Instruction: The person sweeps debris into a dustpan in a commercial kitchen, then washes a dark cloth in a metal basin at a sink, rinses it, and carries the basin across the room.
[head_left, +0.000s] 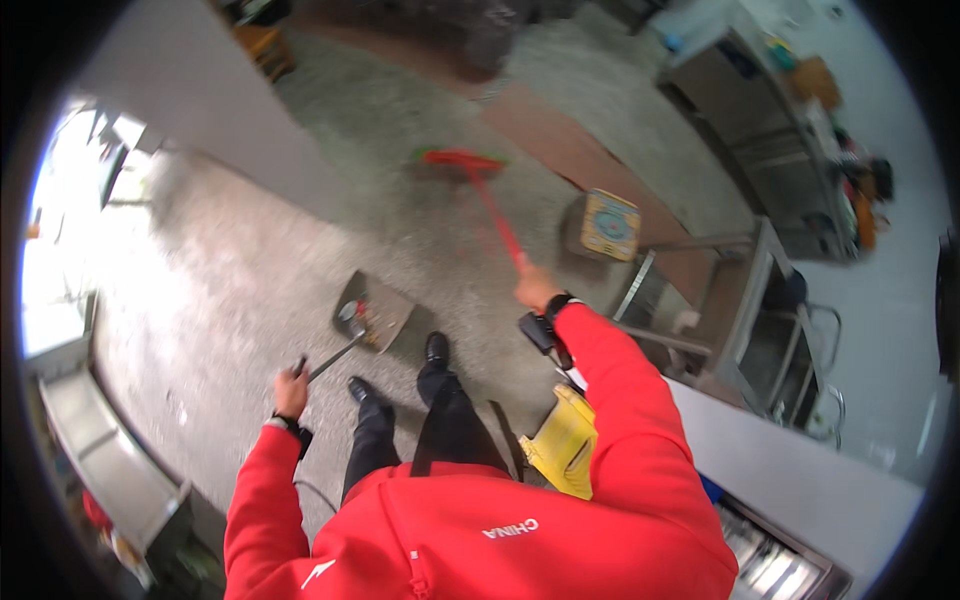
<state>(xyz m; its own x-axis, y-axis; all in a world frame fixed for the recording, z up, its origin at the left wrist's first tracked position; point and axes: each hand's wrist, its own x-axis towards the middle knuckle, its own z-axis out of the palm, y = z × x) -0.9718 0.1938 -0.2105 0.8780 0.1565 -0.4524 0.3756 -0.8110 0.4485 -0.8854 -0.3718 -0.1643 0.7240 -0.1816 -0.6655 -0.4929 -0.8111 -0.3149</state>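
My right hand is closed round the red handle of a broom, whose red head with greenish bristles rests on or just above the concrete floor ahead of me. In my left hand is the dark handle of a long-handled dustpan. Its pan lies on the floor just in front of my shoes and holds small mixed litter, some of it red and white. The broom head is well apart from the pan, farther ahead and to the right.
A stool with a patterned yellow and blue seat stands at the right, beside a metal frame table. Near my right leg is a yellow plastic object. A wall juts in at upper left; a steel counter stands at lower left.
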